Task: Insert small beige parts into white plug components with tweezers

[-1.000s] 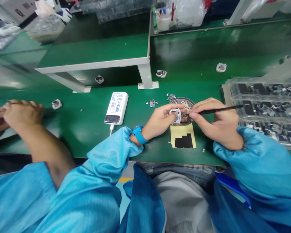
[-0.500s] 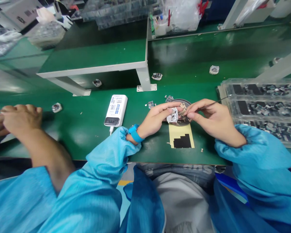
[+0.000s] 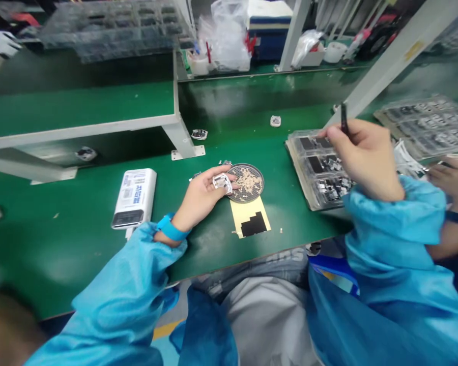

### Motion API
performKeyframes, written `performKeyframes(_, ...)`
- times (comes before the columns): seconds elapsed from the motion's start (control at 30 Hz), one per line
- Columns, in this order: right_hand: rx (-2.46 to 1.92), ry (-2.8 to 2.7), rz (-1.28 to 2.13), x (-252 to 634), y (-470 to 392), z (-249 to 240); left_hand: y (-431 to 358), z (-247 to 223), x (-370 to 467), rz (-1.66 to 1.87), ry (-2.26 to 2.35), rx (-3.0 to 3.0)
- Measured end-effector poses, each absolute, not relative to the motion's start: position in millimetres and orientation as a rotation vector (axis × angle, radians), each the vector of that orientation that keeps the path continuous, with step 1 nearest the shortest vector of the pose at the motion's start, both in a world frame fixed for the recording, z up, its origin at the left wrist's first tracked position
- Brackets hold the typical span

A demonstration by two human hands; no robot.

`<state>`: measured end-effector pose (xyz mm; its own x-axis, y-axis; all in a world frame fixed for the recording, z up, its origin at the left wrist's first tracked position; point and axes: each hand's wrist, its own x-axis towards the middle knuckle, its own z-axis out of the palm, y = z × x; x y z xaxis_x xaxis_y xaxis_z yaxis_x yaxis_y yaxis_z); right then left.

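Note:
My left hand [image 3: 199,197] is closed round a small white square housing [image 3: 222,183], its open side with inner parts facing up. It is at the left rim of a round dark mesh dish [image 3: 261,189] strewn with small beige bits. My right hand [image 3: 370,155] is raised over the clear compartment tray [image 3: 303,189], pinching dark tweezers [image 3: 344,119] whose tips are hidden behind the hand. Small metallic parts and black pieces fill the tray's compartments. A yellow sheet [image 3: 237,216] with black stickers [image 3: 254,224] lies partly under the dish.
A white power bank [image 3: 134,195] with a cable lies left of my forearm. Loose housings [image 3: 275,121] are scattered about the green bench. A raised shelf [image 3: 137,119] stands at back left. Another person's hand [image 3: 452,178] is at the far right, near a second parts tray [image 3: 427,122].
My right hand has left the housing and moved right with the tweezers, over the compartment tray. My left hand keeps the housing beside the dish. The view has swung right.

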<state>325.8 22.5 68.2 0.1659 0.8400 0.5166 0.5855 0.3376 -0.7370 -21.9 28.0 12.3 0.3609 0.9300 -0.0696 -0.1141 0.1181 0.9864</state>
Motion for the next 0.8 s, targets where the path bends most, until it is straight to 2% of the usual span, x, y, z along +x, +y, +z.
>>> performKeyframes(0.07,-1.542,-1.599,-0.019,380.8,43.6,61.9,27.7,13.5,-21.8,0.937,0.906,1.210)
performKeyframes(0.13,-1.757,-1.630,-0.124,427.2,64.7,51.5,26.7,16.7,-22.0,0.929,0.956,1.287)
performKeyframes(0.3,-2.017,-1.707,0.075,471.3,87.9,42.2,27.3,22.0,-27.1,0.957,1.126,1.520)
performKeyframes(0.43,-2.100,-1.740,0.198,465.6,89.4,52.7,31.9,17.4,-33.5,0.976,1.180,1.602)
performKeyframes(0.6,-2.152,-1.632,0.098,437.5,79.6,75.7,33.9,19.1,-33.7,0.900,1.176,1.471)
performKeyframes(0.7,-1.928,-1.694,0.130,388.9,56.0,96.3,33.4,24.5,-31.2,0.863,1.076,1.287)
performKeyframes(0.8,-1.659,-1.644,0.425,323.2,30.6,113.5,32.9,25.4,-29.7,0.858,0.957,1.127)
